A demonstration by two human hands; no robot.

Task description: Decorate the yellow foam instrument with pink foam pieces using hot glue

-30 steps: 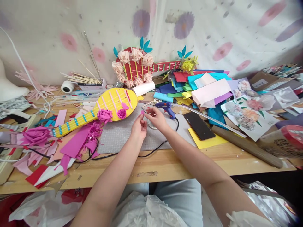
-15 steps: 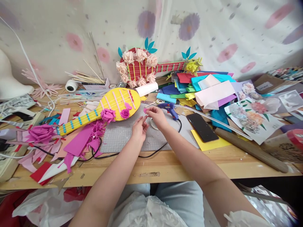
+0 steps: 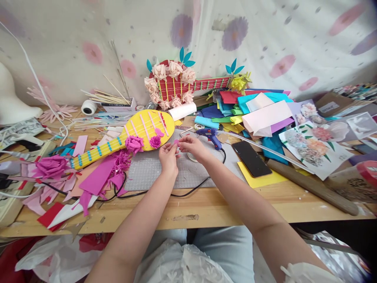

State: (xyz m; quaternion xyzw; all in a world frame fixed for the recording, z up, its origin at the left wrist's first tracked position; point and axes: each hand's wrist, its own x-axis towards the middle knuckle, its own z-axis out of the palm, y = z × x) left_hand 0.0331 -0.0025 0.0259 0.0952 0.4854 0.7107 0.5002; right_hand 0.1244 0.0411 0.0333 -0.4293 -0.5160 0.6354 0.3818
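Both hands' fingers pinch one small pink piece [image 3: 176, 142] beside one yellow guitar [image 3: 129, 137] bearing two pink flowers [image 3: 134, 144]

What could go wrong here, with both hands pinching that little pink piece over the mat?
1. The small pink piece is held only by fingertips of the left hand and right hand; it may slip and vanish among the pink scraps.
2. The blue glue gun lies beside the right hand; its nozzle might be hot.
3. Its black cord trails under the forearms and could snag.

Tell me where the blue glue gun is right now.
The blue glue gun lies on the grey cutting mat, just beyond the right hand, left of the black phone.
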